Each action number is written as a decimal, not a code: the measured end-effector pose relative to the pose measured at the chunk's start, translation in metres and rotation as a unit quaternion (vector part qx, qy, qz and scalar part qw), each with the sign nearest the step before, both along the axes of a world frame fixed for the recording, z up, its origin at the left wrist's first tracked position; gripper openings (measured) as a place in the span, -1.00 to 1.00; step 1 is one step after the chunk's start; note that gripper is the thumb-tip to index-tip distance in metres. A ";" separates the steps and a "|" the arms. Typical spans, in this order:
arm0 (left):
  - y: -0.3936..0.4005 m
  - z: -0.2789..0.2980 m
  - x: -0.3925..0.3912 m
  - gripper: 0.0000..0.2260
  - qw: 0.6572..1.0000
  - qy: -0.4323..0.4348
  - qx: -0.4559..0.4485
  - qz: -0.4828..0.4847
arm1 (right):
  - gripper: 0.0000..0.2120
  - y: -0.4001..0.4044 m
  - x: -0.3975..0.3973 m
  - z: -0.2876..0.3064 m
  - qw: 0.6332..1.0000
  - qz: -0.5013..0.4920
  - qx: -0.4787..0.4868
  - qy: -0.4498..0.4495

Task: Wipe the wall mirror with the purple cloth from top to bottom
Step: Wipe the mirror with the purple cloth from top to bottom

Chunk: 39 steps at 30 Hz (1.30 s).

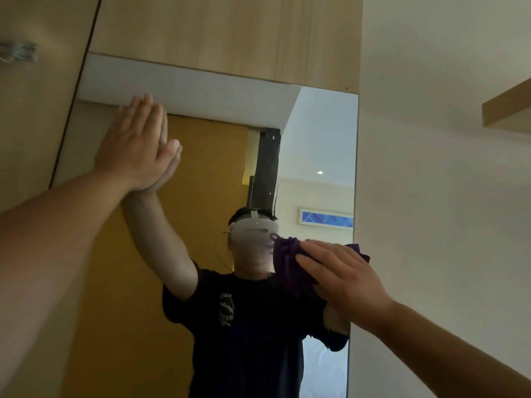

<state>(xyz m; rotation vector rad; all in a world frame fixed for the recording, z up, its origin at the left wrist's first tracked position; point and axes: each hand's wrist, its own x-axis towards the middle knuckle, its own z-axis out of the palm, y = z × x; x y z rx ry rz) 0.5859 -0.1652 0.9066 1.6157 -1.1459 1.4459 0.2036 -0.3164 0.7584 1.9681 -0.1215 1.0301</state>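
Note:
The tall wall mirror [319,145] fills the middle of the head view, set in a wooden panel. My left hand [135,145] lies flat and open against the glass near its upper left corner, fingers together and pointing up. My right hand [342,274] presses the bunched purple cloth [287,262] against the mirror near its right edge, at about mid height of what I see. The cloth sticks out to the left of my fingers and a corner shows past the mirror's right edge. The reflection shows a person in a dark T-shirt with both arms raised.
Light wood panelling [230,33] runs above and to the left of the mirror. A pale plain wall [445,196] stands to the right, with a wooden shelf [505,107] jutting out at upper right.

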 end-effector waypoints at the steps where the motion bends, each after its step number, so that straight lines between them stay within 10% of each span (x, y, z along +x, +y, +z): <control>1: 0.000 0.000 0.000 -0.28 1.000 0.000 0.000 0.000 | -0.35 0.002 0.005 0.015 0.999 0.022 -0.003 -0.032; 7: 0.000 -0.001 0.001 -0.29 1.000 0.004 -0.002 0.003 | -0.57 0.041 0.044 0.152 0.978 0.067 -0.001 -0.198; 17: -0.002 -0.002 0.001 -0.31 1.000 -0.015 -0.006 0.005 | -0.60 0.042 0.098 0.284 0.982 -0.050 0.028 -0.178; 39: 0.004 -0.001 -0.002 -0.30 1.000 0.009 0.017 0.002 | -0.37 0.044 0.113 -0.011 0.997 -0.044 -0.005 0.066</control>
